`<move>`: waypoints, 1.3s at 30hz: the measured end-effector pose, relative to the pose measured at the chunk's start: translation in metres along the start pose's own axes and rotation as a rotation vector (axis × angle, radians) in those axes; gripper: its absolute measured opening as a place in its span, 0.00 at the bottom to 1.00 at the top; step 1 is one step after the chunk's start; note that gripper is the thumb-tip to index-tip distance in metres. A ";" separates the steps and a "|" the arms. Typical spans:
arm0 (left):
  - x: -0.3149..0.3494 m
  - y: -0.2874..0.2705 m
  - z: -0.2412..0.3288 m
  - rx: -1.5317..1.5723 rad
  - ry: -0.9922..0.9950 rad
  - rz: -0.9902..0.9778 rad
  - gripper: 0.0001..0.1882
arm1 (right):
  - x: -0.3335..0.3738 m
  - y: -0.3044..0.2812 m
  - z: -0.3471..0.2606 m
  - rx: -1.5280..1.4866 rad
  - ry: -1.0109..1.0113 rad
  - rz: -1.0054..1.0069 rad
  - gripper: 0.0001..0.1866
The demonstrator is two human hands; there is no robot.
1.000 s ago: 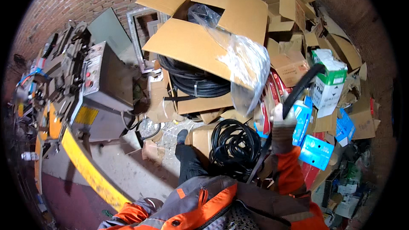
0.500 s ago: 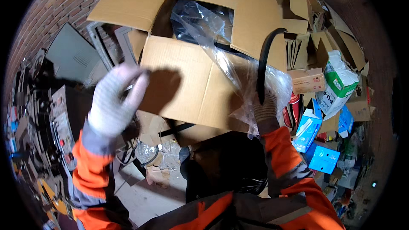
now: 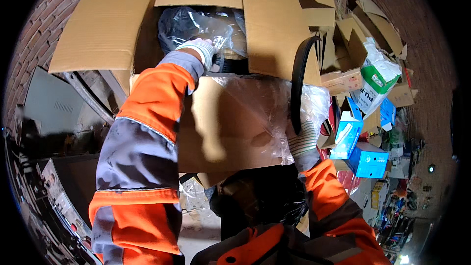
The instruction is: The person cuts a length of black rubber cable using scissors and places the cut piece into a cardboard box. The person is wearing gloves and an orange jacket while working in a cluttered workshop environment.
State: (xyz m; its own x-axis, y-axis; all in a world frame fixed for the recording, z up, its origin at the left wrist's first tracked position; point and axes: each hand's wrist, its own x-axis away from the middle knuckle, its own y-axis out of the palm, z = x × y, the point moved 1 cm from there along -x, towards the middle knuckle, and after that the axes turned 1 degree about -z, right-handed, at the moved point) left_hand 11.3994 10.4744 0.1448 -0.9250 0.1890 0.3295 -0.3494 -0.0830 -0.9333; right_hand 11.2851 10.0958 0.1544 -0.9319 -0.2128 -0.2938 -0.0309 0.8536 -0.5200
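Note:
A large open cardboard box (image 3: 230, 142) stands in front of me, its flaps (image 3: 274, 29) folded outward. Inside it lies a clear plastic bag (image 3: 179, 24), and part of the plastic drapes over the near wall towards the right. My left hand (image 3: 201, 53), in a striped white glove, reaches into the opening against the bag, beside something dark. Its fingers look curled, but what they hold is hidden. At the box's right near corner, my gloved right hand (image 3: 303, 140) is closed around the lower end of a curved black strip (image 3: 299, 78), with loose plastic beside it.
Several opened cartons (image 3: 343, 44) pile up at the far right, near a green and white box (image 3: 378, 81) and blue boxes (image 3: 368, 159). To the left are a grey metal panel (image 3: 51, 103) and machinery (image 3: 64, 191). Black plastic (image 3: 274, 191) lies below the box.
My left hand has moved from in front of the box, up and right into its opening. The box appears further left in view. My right hand still holds the black strip.

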 end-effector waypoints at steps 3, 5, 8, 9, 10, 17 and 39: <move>0.016 -0.008 0.001 -0.026 -0.019 0.035 0.32 | -0.003 -0.008 -0.008 0.500 -0.190 -0.071 0.22; 0.007 -0.006 -0.005 -0.025 -0.067 -0.086 0.26 | -0.003 -0.006 -0.009 0.468 -0.171 -0.081 0.21; 0.001 -0.005 -0.017 -0.032 -0.016 -0.021 0.24 | 0.000 -0.006 0.006 0.441 -0.089 -0.105 0.22; 0.003 -0.013 -0.010 -0.029 -0.021 -0.042 0.22 | 0.000 -0.007 0.006 0.451 -0.078 -0.105 0.22; 0.008 -0.017 -0.005 0.042 -0.031 -0.047 0.20 | -0.001 -0.008 0.005 0.459 -0.068 -0.105 0.22; -0.042 0.033 -0.045 0.355 0.208 0.084 0.07 | -0.005 0.001 0.025 0.242 0.035 -0.079 0.25; -0.022 -0.007 0.010 0.198 -0.008 -0.251 0.42 | 0.005 -0.008 0.008 0.442 0.030 -0.169 0.32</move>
State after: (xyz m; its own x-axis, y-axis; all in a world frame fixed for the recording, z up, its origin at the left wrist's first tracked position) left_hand 11.4210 10.4608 0.1458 -0.8074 0.2198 0.5475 -0.5880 -0.2236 -0.7773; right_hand 11.2841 10.0844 0.1504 -0.9373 -0.3120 -0.1554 -0.0325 0.5222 -0.8522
